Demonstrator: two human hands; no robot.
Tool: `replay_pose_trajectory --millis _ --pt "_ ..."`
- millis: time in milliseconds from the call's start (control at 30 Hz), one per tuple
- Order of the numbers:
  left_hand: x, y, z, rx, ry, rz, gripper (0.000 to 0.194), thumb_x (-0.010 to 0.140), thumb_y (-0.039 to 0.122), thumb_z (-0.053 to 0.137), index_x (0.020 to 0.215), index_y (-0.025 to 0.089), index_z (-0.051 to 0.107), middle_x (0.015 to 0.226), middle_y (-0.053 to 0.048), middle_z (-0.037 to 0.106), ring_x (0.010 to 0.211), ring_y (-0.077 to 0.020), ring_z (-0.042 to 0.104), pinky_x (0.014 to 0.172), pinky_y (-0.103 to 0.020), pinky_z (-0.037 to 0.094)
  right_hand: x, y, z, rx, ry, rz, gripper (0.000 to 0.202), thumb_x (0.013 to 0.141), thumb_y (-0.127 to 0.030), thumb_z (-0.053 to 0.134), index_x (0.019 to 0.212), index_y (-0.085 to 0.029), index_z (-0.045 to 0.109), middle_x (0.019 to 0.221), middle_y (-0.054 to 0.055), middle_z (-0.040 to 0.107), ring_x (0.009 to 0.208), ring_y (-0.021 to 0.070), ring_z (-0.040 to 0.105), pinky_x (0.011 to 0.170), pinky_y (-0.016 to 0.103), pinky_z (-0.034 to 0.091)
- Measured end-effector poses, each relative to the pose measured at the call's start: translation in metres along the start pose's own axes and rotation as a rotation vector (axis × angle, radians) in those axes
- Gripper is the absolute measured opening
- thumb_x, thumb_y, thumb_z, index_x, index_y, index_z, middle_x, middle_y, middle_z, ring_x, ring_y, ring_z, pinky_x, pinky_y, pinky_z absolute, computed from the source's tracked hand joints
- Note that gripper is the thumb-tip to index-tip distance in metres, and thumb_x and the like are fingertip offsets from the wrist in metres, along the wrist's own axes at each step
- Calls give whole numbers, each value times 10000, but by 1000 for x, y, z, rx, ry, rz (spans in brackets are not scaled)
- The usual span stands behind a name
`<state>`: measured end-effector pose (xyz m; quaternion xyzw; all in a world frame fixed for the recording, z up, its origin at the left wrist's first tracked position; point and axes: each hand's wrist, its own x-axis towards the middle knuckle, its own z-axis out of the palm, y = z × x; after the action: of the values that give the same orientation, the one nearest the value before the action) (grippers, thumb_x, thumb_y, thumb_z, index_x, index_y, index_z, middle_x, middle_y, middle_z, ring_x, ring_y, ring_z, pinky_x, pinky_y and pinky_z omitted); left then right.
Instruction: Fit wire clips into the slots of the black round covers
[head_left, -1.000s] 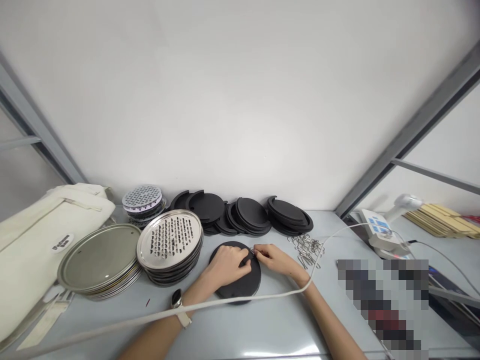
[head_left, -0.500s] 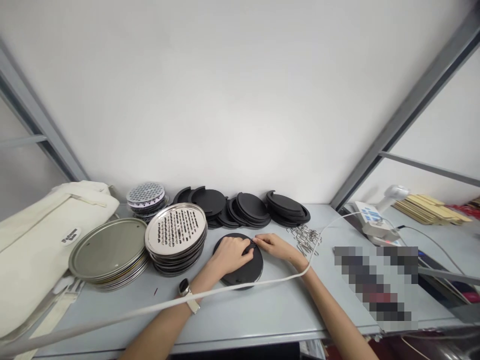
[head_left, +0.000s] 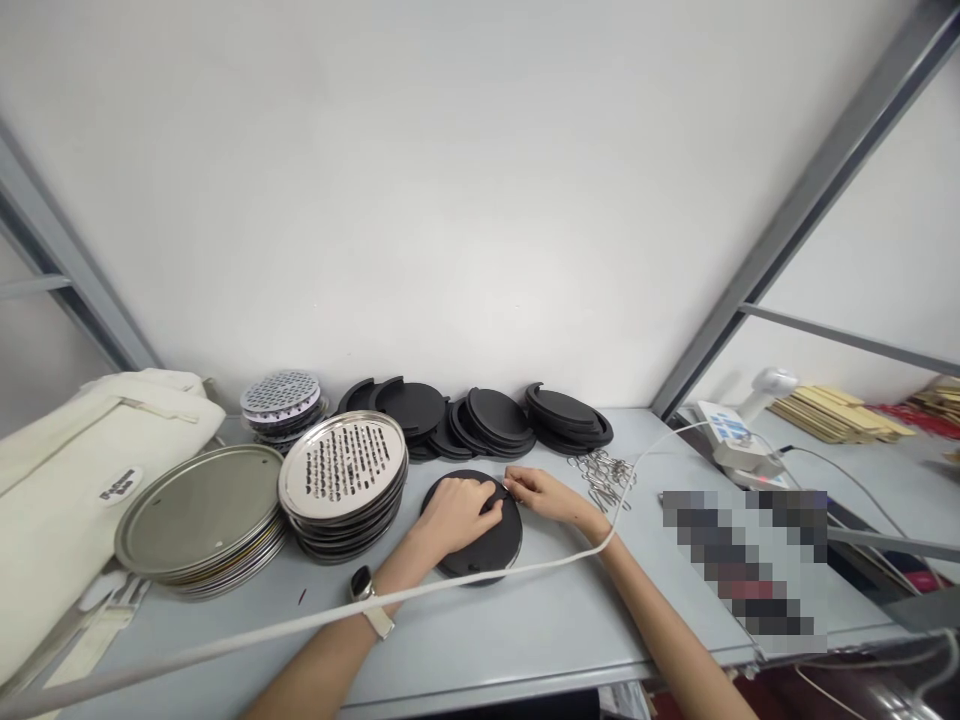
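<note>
A round black disc [head_left: 491,548] lies flat on the grey table. My left hand [head_left: 459,515], with a watch on its wrist, rests on the upper left of the disc, its fingers curled and the thumb pointing right. At the disc's upper right edge, my right hand [head_left: 536,490] has thumb and index finger pinched together on something too small to make out. Small metal hooks [head_left: 604,475] lie in a loose pile to the right of my right hand. Behind the disc are piles of more black discs [head_left: 499,415].
Left stand a stack of perforated metal plates [head_left: 345,470], a stack of plain round plates [head_left: 202,510] and a cream bag [head_left: 60,490]. A white cable [head_left: 300,622] crosses in front of the disc. Right are a scanner [head_left: 772,385] and wooden pieces [head_left: 836,413].
The view has shifted slightly. My left hand stays on the disc. My right hand's fingers have drawn in a little at the disc's edge.
</note>
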<state>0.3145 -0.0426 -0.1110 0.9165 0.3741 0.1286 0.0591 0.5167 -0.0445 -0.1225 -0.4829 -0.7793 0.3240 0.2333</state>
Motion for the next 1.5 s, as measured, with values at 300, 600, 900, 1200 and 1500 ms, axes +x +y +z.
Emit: replay_pose_trajectory --millis 300,600,900,1200,1500 --pt "0 0 1 19 6 5 301 924 372 394 859 176 613 783 -56 676 712 -203 637 634 -289 412 2 1 2 -59 22 20 388 938 -425 338 633 -186 357 595 -56 348 570 94 322 532 229 266" --pt "1 1 2 42 6 -2 296 925 365 390 843 182 608 784 -52 669 706 -200 632 621 -290 406 1 2 4 -14 76 20 403 927 -458 356 625 -191 330 597 -53 305 568 93 291 516 227 245" --pt "2 1 3 33 9 -7 296 922 367 396 830 180 606 776 -50 667 706 -198 629 609 -286 390 1 0 2 -44 63 37 400 941 -432 336 622 -190 330 586 -47 338 565 97 310 530 230 254" --pt "2 1 4 10 22 -5 275 915 356 410 808 184 595 751 -44 656 701 -200 626 609 -283 382 0 2 1 -81 45 34 406 946 -439 325 625 -191 333 579 -51 349 567 97 316 536 231 254" --pt "2 -2 3 -4 9 -28 306 917 403 409 817 193 608 763 -43 677 705 -196 630 597 -275 364 0 0 2 -87 36 20 398 946 -437 326 632 -193 326 585 -51 361 568 99 332 545 231 257"
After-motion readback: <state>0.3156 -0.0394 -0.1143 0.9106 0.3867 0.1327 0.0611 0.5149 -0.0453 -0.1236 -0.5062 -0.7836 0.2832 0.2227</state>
